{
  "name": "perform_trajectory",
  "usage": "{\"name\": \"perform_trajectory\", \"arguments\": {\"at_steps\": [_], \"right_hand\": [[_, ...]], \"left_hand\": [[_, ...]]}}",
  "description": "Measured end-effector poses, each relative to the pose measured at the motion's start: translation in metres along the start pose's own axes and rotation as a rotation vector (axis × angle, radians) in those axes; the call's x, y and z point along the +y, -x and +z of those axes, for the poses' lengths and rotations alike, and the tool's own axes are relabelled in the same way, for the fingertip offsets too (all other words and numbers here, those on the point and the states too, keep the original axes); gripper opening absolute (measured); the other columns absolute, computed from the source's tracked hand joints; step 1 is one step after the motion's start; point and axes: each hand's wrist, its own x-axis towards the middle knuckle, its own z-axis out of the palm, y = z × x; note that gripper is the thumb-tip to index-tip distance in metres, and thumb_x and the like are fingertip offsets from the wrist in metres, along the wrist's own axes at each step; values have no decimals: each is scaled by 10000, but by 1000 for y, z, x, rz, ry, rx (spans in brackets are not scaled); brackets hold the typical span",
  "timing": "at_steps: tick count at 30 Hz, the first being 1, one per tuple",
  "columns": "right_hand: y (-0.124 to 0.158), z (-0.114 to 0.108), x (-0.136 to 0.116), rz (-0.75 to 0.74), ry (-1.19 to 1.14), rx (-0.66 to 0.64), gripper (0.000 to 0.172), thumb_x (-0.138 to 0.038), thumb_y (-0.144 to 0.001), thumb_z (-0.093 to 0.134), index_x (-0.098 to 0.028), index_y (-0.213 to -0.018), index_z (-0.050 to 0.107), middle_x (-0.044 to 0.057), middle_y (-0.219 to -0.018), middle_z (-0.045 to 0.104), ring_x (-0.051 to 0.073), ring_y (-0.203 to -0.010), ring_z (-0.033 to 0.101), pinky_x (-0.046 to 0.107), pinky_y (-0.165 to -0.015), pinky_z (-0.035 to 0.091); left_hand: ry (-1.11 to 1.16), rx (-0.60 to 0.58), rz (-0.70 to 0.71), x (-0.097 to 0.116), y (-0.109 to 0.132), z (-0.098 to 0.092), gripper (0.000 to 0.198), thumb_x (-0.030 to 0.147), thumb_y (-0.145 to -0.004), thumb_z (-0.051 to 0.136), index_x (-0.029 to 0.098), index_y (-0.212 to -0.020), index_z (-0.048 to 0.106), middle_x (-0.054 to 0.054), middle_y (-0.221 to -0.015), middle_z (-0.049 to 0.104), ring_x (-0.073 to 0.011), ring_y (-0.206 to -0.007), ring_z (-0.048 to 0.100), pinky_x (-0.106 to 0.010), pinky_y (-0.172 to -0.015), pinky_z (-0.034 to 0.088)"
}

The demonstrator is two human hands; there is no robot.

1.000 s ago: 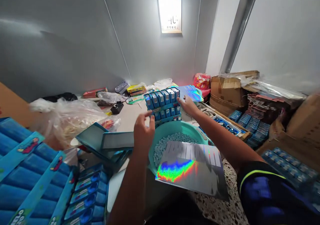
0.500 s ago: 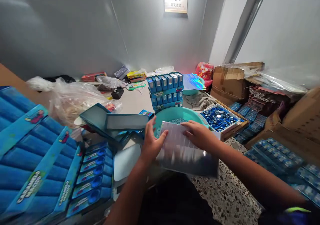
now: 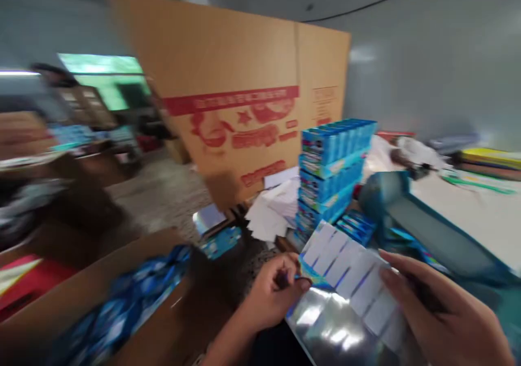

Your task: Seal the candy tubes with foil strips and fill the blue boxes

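Note:
Both my hands hold a silvery holographic sheet [image 3: 342,301] with a row of white rectangular panels on its upper part. My left hand [image 3: 272,295] pinches its left edge, and my right hand [image 3: 442,312] grips its right side. Just beyond the sheet rises a tall stack of blue retail boxes [image 3: 329,171]. A teal open box lid [image 3: 423,219] lies to the right of the stack. The picture is motion-blurred.
A large tan cardboard panel with red print [image 3: 236,106] stands behind the stack. Loose white papers [image 3: 268,209] lie at its foot. At lower left, an open cardboard box [image 3: 101,279] holds blue packets. A white table [image 3: 468,225] extends right.
The view has swung sharply left, away from the wall and teal basin. Both hands still hold the sheet, which now appears tilted and closer to me.

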Motion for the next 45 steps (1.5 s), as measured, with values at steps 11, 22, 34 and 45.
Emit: {"name": "perform_trajectory", "arguments": {"at_steps": [11,22,34,45], "right_hand": [[11,90,65,323,-402,-381,1025,-593,-604,831,-297,-1494,417,140,-1144,739,352,-986,738,422,-739,656],[54,71,24,52,-319,-203,148,-379,-843,734,-250,-842,660,58,-854,694,224,-845,688,336,-767,582],[67,30,25,250,-369,-172,621,-235,-787,779,-242,-1378,587,65,-1110,718,154,-755,683,281,-680,567],[54,51,11,-177,-55,-138,29,-226,-823,780,-245,-844,775,69,-995,617,204,-941,612,328,-791,514]], "left_hand": [[-131,501,180,0,97,-84,301,334,-945,602,180,-699,521,-32,-858,533,-121,-721,495,-233,-618,386],[-254,333,54,-21,78,-104,190,348,-850,681,189,-748,686,-48,-834,641,-144,-658,600,-268,-599,496],[-301,254,-158,-46,42,-82,826,437,-650,859,196,-1389,580,-86,-1130,746,-235,-876,738,-354,-814,643],[-987,38,59,-24,52,-148,369,603,-773,701,274,-915,790,-52,-942,655,-244,-856,674,-381,-764,600]]}}
